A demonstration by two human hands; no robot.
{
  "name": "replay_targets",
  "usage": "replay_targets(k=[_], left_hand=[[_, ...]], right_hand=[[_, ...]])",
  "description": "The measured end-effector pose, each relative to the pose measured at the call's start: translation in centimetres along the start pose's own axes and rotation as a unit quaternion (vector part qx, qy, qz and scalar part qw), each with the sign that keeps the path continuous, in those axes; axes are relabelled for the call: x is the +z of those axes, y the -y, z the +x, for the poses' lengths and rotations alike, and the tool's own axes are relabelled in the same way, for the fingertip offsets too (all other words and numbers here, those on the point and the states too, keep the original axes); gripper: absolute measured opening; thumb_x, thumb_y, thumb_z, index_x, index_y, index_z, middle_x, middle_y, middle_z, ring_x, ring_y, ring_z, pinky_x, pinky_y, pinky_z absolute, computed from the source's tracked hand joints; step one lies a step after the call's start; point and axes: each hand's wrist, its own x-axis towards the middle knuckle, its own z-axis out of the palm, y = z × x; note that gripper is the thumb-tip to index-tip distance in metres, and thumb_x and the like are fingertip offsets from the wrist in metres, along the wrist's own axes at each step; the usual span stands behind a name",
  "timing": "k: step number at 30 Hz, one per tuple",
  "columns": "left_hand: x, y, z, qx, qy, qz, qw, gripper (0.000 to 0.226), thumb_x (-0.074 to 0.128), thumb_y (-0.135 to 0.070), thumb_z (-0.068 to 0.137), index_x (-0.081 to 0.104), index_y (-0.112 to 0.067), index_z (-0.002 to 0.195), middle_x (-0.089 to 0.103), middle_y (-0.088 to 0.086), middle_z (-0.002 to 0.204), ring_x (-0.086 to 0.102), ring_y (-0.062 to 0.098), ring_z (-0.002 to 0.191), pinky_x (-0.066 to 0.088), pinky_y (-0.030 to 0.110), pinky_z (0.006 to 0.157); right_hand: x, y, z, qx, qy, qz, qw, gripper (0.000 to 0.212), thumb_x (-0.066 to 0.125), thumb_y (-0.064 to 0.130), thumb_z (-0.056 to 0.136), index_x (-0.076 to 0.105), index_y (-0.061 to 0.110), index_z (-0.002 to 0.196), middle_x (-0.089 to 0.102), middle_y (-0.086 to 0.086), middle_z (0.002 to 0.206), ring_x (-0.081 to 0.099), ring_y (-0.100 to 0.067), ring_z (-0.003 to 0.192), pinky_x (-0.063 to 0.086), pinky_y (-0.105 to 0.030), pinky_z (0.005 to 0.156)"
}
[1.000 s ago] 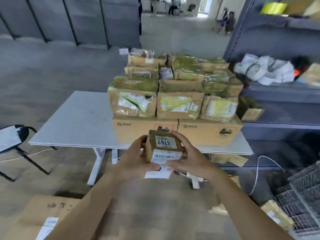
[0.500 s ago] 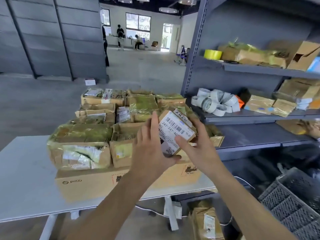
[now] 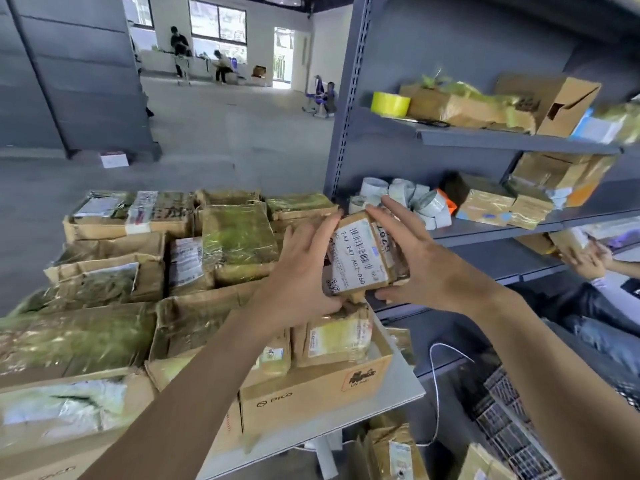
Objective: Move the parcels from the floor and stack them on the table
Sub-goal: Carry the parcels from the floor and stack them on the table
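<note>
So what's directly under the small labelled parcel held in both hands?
A taped parcel with a yellowish label, resting on the PICO carton. The left hand and right hand hide the gap beneath the small parcel, so contact cannot be told.

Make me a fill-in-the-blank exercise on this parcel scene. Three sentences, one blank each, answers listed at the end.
1. The left hand and right hand hold the small parcel above the stack that stands on the ____.
2. The roll of tape on the upper shelf is ____ in colour.
3. The carton at the bottom of the stack is printed with the word ____.

Missing words: table; yellow; PICO.
</note>
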Motion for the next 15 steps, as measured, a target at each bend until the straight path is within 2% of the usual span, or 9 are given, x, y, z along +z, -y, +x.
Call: replay_targets(k=[3, 5, 7, 9, 11, 12, 15], left_hand=[[1.0, 0.4, 1.6, 0.025, 0.008, 0.001, 1.000, 0.114, 0.076, -0.039, 0.062, 0.000, -0.037, 0.147, 0.007, -0.028, 0.140, -0.004, 0.002, 0.139, 0.022, 0.056, 0.113], [2.3, 0.8, 2.5, 0.018, 0.021, 0.034, 0.999, 0.117, 0.073, -0.045, 0.067, -0.008, -0.031, 0.149, 0.002, -0.026, 0.148, -0.014, -0.002, 0.138, 0.011, 0.049, 0.117], [4.0, 1.1, 3.0, -0.014, 0.030, 0.097, 0.995, 0.112, 0.067, -0.052, 0.074, -0.012, -0.026, 0.150, -0.001, -0.011, 0.157, -0.012, 0.010, 0.144, 0.001, 0.041, 0.117], [5.6, 1.4, 3.1, -0.056, 0.058, 0.130, 0.988, 0.092, 0.062, -0.045, 0.085, 0.003, -0.021, 0.151, 0.012, -0.001, 0.155, 0.004, 0.023, 0.146, 0.008, 0.037, 0.117], [7.1, 1.5, 2.9, -0.084, 0.139, 0.146, 0.976, 0.069, 0.057, -0.039, 0.090, 0.023, -0.019, 0.147, 0.025, 0.001, 0.146, 0.015, 0.026, 0.142, 0.022, 0.042, 0.114], [7.9, 1.6, 2.8, -0.095, 0.190, 0.149, 0.966, 0.066, 0.056, -0.044, 0.090, 0.028, -0.022, 0.145, 0.025, 0.001, 0.146, 0.014, 0.025, 0.142, 0.024, 0.045, 0.113], [9.8, 1.8, 2.5, -0.143, 0.298, 0.171, 0.928, 0.070, 0.052, -0.057, 0.087, 0.029, -0.029, 0.146, 0.011, 0.001, 0.156, 0.005, 0.028, 0.145, 0.014, 0.051, 0.115]], right_hand=[[-0.5, -1.7, 1.4, -0.028, 0.002, -0.028, 0.999, 0.127, 0.089, 0.031, 0.060, -0.002, 0.064, 0.141, -0.003, 0.045, 0.145, 0.025, 0.012, 0.125, 0.041, -0.022, 0.081], [-0.7, -3.1, 1.9, -0.024, 0.001, -0.052, 0.998, 0.123, 0.088, 0.037, 0.059, 0.001, 0.060, 0.143, 0.010, 0.036, 0.144, 0.036, 0.008, 0.115, 0.043, -0.023, 0.080], [-0.9, -4.8, 2.2, 0.000, -0.002, -0.088, 0.996, 0.120, 0.085, 0.045, 0.059, 0.002, 0.054, 0.145, 0.017, 0.023, 0.143, 0.048, -0.006, 0.109, 0.049, -0.028, 0.078], [-1.1, -6.8, 2.3, 0.029, 0.011, -0.130, 0.991, 0.120, 0.079, 0.062, 0.057, 0.000, 0.049, 0.146, 0.021, 0.014, 0.142, 0.052, -0.015, 0.110, 0.051, -0.034, 0.078], [-1.1, -8.8, 2.2, 0.060, 0.062, -0.143, 0.986, 0.125, 0.073, 0.079, 0.050, -0.002, 0.048, 0.145, 0.023, 0.011, 0.141, 0.053, -0.017, 0.109, 0.050, -0.035, 0.079], [-0.7, -9.7, 2.0, 0.067, 0.097, -0.141, 0.983, 0.127, 0.072, 0.080, 0.047, -0.003, 0.048, 0.145, 0.023, 0.011, 0.142, 0.054, -0.018, 0.108, 0.050, -0.036, 0.080], [1.4, -12.1, 2.2, 0.054, 0.200, -0.143, 0.968, 0.124, 0.074, 0.061, 0.051, -0.006, 0.048, 0.145, 0.025, 0.003, 0.142, 0.056, -0.023, 0.102, 0.054, -0.037, 0.076]])
